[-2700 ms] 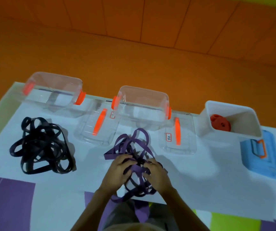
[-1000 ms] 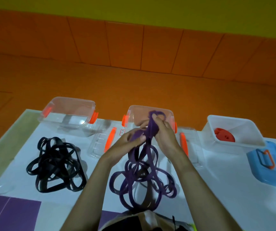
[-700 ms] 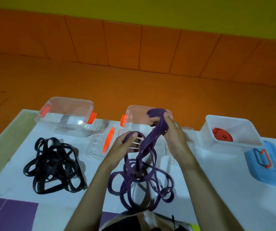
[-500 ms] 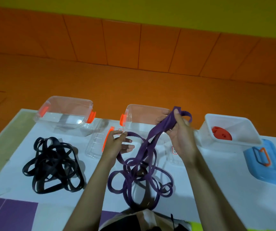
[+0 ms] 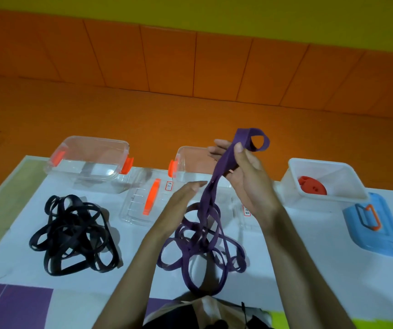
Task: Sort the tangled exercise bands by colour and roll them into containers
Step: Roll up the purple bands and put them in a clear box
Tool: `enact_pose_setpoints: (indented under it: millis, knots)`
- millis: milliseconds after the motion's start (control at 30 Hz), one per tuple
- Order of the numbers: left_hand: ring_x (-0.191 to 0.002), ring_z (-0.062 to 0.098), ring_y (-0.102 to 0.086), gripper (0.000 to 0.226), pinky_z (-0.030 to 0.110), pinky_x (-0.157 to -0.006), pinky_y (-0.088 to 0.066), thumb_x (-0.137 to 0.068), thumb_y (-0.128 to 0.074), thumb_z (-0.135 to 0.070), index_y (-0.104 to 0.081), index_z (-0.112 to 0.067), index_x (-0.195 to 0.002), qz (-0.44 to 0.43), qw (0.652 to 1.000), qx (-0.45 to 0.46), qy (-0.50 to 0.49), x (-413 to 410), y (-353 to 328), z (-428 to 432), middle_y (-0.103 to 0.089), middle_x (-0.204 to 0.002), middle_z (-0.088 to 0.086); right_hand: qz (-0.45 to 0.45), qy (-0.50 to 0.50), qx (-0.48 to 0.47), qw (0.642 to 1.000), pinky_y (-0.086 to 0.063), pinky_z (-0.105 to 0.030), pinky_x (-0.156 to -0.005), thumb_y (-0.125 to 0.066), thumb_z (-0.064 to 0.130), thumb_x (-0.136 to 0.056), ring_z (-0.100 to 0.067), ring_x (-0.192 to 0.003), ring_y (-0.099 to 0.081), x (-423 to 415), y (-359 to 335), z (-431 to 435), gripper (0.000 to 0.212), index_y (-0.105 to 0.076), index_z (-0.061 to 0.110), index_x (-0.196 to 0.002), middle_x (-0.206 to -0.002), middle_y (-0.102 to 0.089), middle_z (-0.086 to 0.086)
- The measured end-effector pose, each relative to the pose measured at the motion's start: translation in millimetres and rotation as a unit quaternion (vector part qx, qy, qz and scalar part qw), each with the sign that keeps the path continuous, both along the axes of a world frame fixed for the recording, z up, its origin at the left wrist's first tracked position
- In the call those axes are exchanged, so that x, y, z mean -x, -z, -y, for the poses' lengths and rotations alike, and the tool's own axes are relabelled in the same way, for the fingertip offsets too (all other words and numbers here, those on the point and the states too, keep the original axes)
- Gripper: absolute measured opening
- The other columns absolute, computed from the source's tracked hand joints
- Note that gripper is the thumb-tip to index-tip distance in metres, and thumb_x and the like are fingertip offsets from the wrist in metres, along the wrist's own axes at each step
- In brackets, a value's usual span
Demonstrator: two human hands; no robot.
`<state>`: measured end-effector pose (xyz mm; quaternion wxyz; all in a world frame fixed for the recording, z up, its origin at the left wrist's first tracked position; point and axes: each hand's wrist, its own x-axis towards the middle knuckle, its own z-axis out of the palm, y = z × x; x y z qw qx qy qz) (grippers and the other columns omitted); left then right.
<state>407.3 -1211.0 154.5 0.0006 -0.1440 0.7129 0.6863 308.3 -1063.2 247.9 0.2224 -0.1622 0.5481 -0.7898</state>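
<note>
The right grip (image 5: 245, 179) grasps one end of the purple bands (image 5: 222, 161), raised above the counter (image 5: 309, 257); the rest lies tangled below. The left grip (image 5: 181, 200) is released, fingers straight, just beside the hanging strand. Advised: pin the tangle with the left and draw upward slowly, so loops slip free rather than tighten.

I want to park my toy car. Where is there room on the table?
Bare table lies right of the purple bands, near the blue lid. A narrow strip separates black bands from purple. The back row of boxes is crowded.
</note>
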Motion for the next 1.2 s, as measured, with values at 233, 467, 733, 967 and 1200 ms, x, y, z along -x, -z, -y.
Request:
enact_pose_setpoints:
  millis: [233, 467, 733, 967, 1200]
  knots:
    - [-0.081, 0.005, -0.073, 0.017, 0.021, -0.079, -0.054, -0.094, -0.075, -0.045, -0.073, -0.029, -0.099, 0.023, 0.995, 0.088, -0.029, 8, -3, -16, -0.077, -0.095, -0.004, -0.073, 0.014, -0.048, 0.996, -0.056, -0.036, -0.1, -0.044, 0.041, -0.104, -0.023, -0.122, -0.069, -13, -21, 8, 0.041, -0.068, 0.014, -0.124, -0.123, -0.075, -0.008]
    - [-0.1, 0.016, -0.074, 0.026, 0.041, -0.1, -0.052, -0.097, -0.071, -0.041, -0.072, -0.017, -0.108, 0.019, 0.994, 0.097, 0.04, 2, -27, 25, -0.08, -0.094, -0.001, -0.098, 0.119, -0.056, 0.986, -0.061, -0.039, -0.09, -0.034, 0.034, -0.114, -0.029, -0.107, -0.075, 4, -34, -13, 0.038, -0.066, 0.013, -0.117, -0.112, -0.078, -0.01]
    - [-0.064, 0.025, -0.056, 0.035, 0.042, -0.08, -0.059, -0.1, -0.067, -0.023, -0.054, 0.007, -0.086, -0.117, 0.993, -0.015, -0.009, 21, -73, 24, -0.052, -0.068, 0.01, -0.036, 0.215, -0.037, 0.975, -0.059, -0.043, -0.095, -0.042, 0.039, -0.112, -0.025, -0.106, -0.075, 21, -23, -34, 0.037, -0.069, 0.015, -0.104, -0.102, -0.079, -0.008]
    - [-0.048, 0.024, -0.041, 0.045, 0.032, -0.054, -0.04, -0.106, -0.059, -0.032, -0.046, -0.014, -0.066, -0.107, 0.992, -0.032, -0.054, 39, -95, -8, -0.044, -0.057, 0.006, 0.102, 0.197, 0.06, 0.973, -0.057, -0.052, -0.101, -0.051, 0.037, -0.109, -0.029, -0.12, -0.07, 23, -6, -31, 0.032, -0.063, 0.012, -0.124, -0.124, -0.074, -0.012]
    - [-0.08, 0.019, -0.061, 0.022, 0.033, -0.072, -0.044, -0.106, -0.053, -0.034, -0.061, -0.025, -0.087, -0.122, 0.982, 0.105, -0.096, 56, -101, -23, -0.064, -0.091, 0.011, 0.098, 0.0, -0.029, 0.995, -0.053, -0.047, -0.104, -0.057, 0.06, -0.096, -0.028, -0.13, -0.063, 0, 15, -10, 0.075, -0.048, 0.007, -0.148, -0.142, -0.064, -0.014]
